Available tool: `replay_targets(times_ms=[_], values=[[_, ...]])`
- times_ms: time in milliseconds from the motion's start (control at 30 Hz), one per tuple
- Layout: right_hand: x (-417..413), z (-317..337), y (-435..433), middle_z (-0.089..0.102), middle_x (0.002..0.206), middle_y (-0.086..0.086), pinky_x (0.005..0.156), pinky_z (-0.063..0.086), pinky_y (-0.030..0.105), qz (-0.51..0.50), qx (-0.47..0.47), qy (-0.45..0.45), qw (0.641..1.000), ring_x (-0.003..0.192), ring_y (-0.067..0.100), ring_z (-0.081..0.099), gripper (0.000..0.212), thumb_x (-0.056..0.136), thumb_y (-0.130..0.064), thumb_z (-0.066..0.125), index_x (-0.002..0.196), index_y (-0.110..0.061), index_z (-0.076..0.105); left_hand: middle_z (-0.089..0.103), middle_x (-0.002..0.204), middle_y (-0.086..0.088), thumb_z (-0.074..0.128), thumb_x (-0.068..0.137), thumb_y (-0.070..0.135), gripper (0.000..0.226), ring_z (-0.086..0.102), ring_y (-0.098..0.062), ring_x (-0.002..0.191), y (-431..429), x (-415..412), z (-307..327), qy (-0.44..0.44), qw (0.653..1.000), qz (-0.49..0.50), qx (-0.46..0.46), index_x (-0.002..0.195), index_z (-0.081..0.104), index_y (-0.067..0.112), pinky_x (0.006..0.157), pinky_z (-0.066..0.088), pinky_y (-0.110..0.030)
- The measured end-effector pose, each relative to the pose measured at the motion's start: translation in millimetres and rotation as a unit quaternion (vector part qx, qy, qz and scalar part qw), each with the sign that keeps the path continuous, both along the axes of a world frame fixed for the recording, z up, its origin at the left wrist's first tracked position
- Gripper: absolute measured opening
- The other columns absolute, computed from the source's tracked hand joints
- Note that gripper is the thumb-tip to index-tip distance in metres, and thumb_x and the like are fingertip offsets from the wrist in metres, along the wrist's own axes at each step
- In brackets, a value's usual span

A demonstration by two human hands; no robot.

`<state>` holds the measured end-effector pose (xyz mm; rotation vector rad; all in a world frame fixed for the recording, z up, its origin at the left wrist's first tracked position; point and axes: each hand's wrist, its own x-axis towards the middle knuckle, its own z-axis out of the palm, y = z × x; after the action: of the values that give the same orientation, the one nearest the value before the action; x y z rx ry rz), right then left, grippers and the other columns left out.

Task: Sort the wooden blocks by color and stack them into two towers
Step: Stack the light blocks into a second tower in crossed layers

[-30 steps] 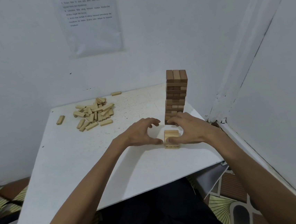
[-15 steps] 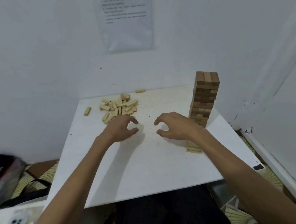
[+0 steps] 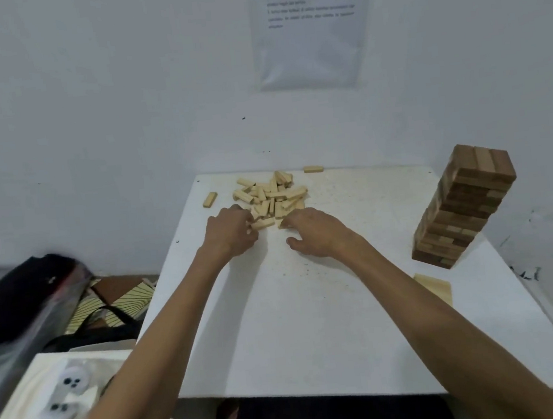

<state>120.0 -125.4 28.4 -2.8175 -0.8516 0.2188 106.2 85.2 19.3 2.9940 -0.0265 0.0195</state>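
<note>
Blocks: pale pile point(image 3: 269, 196) well left of dark tower point(image 3: 467, 207) | left grip point(image 3: 233, 230) curled at pile edge, pinch unclear | right grip point(image 3: 318, 235) loosely spread, fingertips touching a block point(image 3: 283, 224) | risk: right forearm point(image 3: 412, 297), carrying blocks over, clips tower, toppling it.

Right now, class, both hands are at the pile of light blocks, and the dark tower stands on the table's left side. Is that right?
Not quite: the head view shows the dark tower on the right side of the table, not the left. The left hand and right hand are indeed at the pile of light blocks.
</note>
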Motion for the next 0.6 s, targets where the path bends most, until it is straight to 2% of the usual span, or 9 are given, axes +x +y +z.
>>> replay_targets(times_ms=[133,267,367,467,600], values=[[15,-6,13,0.055,0.139,0.007,0.096,0.049,0.042,0.002,-0.034,-0.014,0.999,0.127,0.027,0.05,0.041,0.099,-0.028,0.055,0.138,-0.015,0.055,0.06,0.119,-0.002,0.058,0.093,0.039,0.029,0.057,-0.026,0.107,-4,9,-8,-0.018,0.999,0.006,0.038,0.113,0.068,0.02,0.08,0.038,-0.036],[20,-14,15,0.055,0.137,0.006,0.092,0.049,0.04,0.002,-0.034,-0.025,0.999,0.125,0.027,0.051,0.039,0.097,-0.015,0.055,0.136,-0.016,0.057,0.058,0.117,-0.002,0.06,0.092,0.042,0.03,0.052,-0.026,0.111,-9,9,-18,-0.037,0.999,0.0,0.031,0.112,0.066,0.021,0.088,0.04,-0.04],[19,-18,14,0.059,0.132,0.004,0.087,0.05,0.04,-0.016,-0.005,-0.043,0.999,0.12,0.026,0.054,0.042,0.094,-0.002,0.053,0.132,-0.017,0.059,0.059,0.112,-0.001,0.064,0.091,0.043,0.027,0.055,-0.025,0.105,-13,5,-22,-0.052,0.998,0.005,-0.023,0.106,0.068,0.021,0.088,0.041,-0.038],[16,-20,10,0.062,0.13,0.001,0.088,0.052,0.042,-0.037,0.044,-0.036,0.998,0.119,0.024,0.056,0.046,0.094,-0.001,0.055,0.136,-0.019,0.057,0.062,0.105,-0.002,0.067,0.091,0.036,0.021,0.059,-0.025,0.097,-14,6,-21,-0.057,0.995,0.011,-0.081,0.101,0.069,0.017,0.083,0.046,-0.037],[10,-18,3,0.064,0.123,-0.001,0.083,0.05,0.038,-0.047,0.081,-0.022,0.995,0.113,0.023,0.058,0.052,0.093,-0.003,0.058,0.142,-0.02,0.05,0.063,0.107,-0.001,0.075,0.087,0.029,0.037,0.059,-0.024,0.095,-11,6,-17,-0.045,0.986,0.01,-0.159,0.115,0.056,0.013,0.081,0.051,-0.037]])
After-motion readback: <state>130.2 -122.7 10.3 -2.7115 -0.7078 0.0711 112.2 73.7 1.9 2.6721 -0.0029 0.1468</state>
